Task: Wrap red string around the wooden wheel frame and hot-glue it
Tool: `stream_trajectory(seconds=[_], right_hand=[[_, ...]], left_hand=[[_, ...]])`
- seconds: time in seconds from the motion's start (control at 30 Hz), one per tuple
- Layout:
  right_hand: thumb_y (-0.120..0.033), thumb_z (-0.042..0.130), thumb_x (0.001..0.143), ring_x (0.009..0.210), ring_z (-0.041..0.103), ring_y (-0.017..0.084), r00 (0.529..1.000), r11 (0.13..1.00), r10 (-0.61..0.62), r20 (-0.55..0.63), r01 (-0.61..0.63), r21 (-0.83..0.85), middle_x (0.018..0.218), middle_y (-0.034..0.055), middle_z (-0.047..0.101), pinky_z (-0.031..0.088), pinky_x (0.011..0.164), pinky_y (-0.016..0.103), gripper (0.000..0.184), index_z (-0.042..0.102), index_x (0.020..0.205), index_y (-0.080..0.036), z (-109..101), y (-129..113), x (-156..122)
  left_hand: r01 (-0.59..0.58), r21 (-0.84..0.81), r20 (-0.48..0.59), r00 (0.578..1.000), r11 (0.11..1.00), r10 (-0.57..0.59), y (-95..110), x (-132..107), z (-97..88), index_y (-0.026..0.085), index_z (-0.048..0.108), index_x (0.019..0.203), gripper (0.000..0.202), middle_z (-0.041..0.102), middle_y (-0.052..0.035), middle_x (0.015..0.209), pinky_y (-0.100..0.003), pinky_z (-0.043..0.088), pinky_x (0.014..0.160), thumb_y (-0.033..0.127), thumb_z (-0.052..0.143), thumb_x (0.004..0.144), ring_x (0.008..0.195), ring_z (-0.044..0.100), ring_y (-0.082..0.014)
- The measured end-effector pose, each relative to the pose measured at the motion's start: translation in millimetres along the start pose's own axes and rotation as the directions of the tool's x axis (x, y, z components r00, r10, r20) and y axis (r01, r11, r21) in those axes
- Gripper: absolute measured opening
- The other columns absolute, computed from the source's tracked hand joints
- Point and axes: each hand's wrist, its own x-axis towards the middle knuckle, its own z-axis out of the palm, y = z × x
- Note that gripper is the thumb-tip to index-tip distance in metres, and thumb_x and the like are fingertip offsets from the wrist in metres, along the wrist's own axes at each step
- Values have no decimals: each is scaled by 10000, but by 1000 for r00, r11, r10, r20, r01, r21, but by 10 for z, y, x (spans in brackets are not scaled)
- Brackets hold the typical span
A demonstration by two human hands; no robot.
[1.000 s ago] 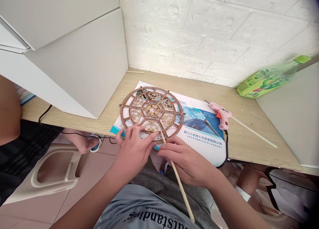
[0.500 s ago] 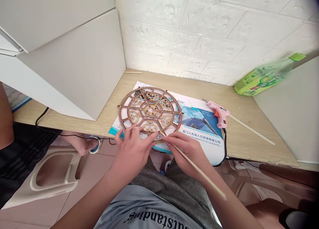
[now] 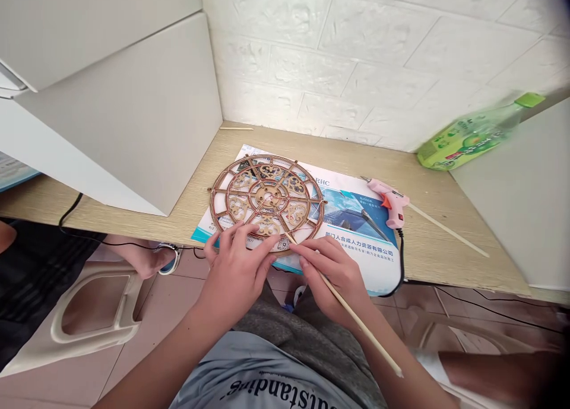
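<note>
Left hand (image 3: pixel 236 272) is pressing open, splayed fingers onto the lower rim of the laser-cut wooden gear wheel (image 3: pixel 267 202), which is lying on a printed sheet (image 3: pixel 356 260) near the desk (image 3: pixel 427 243) front edge. Right hand (image 3: pixel 332 278) is pinching a wooden dowel (image 3: pixel 356 320), tip touching the wheel. Pink glue gun (image 3: pixel 389 204) is lying just right of the wheel.

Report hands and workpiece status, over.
Left hand pressing on cut-out wooden wheel. Right hand gripping thin wooden stick, tip at wheel's lower rim. Pink glue gun lying apart, right.
</note>
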Motion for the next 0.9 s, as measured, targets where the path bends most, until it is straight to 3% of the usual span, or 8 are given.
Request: stream_trajectory(seconds=[0.17,0.4,0.47,0.53,0.67,0.73,0.83,0.9], right_hand=[[-71,608,1027,984,671,198,998,1000,11,57,-11,6,1079,70,782,571,872,374,288,817,1207,-153,29,31,33],[-136,567,1068,962,745,187,997,995,78,6,-78,63,1078,51,799,597,830,346,275,817,1144,-219,-132,9,41],[-165,565,1094,952,769,180,979,982,186,-84,-181,63,1069,43,801,613,809,319,240,781,1165,-242,-233,70,-58],[-212,584,1115,858,774,177,932,952,304,-197,-302,40,979,25,791,619,766,313,183,714,1237,-251,-350,193,-161],[-336,669,1089,819,757,229,861,893,390,-325,-440,-94,929,59,777,595,763,372,147,703,1166,-216,-545,522,-219],[-349,698,1056,864,754,242,892,895,368,-263,-416,-162,998,82,791,596,812,393,147,744,1082,-212,-573,649,-181],[-319,632,1077,962,757,244,946,926,300,-122,-319,-201,1100,98,794,614,882,400,194,766,1150,-200,-515,739,-137],[-297,582,1102,1057,749,261,962,938,265,-62,-272,-215,1167,121,784,618,934,420,244,763,1221,-183,-448,761,-144]], left_hand=[[14,-78,-94,995,997,-21,-45,-43,45,294,539,1336,253,681,-83,1457,-512,233,1204,398,581,1108,1446,589,-254],[48,-146,-109,992,988,-64,-58,-94,67,280,590,1342,274,645,-111,1547,-477,171,1263,355,637,1083,1538,528,-274],[69,-238,-165,980,969,-110,-79,-181,47,272,662,1283,219,661,-105,1533,-455,248,1259,322,648,1071,1494,570,-267],[100,-429,-169,967,898,-189,-105,-291,2,261,735,1126,124,757,-66,1305,-363,424,1134,318,643,1065,1255,692,-206],[372,-723,148,906,582,-396,-125,-423,-95,256,789,885,339,779,-21,946,-243,534,842,511,638,1050,931,708,-156],[524,-730,338,835,438,-435,-102,-406,-102,237,807,827,455,784,-39,877,-237,540,773,650,687,976,858,705,-166],[696,-684,616,711,218,-339,-24,-322,-41,196,821,800,617,795,-85,820,-239,516,640,807,745,836,742,716,-179],[755,-647,697,642,104,-320,45,-266,28,172,840,862,695,819,-122,857,-234,515,611,856,790,754,737,743,-196]])
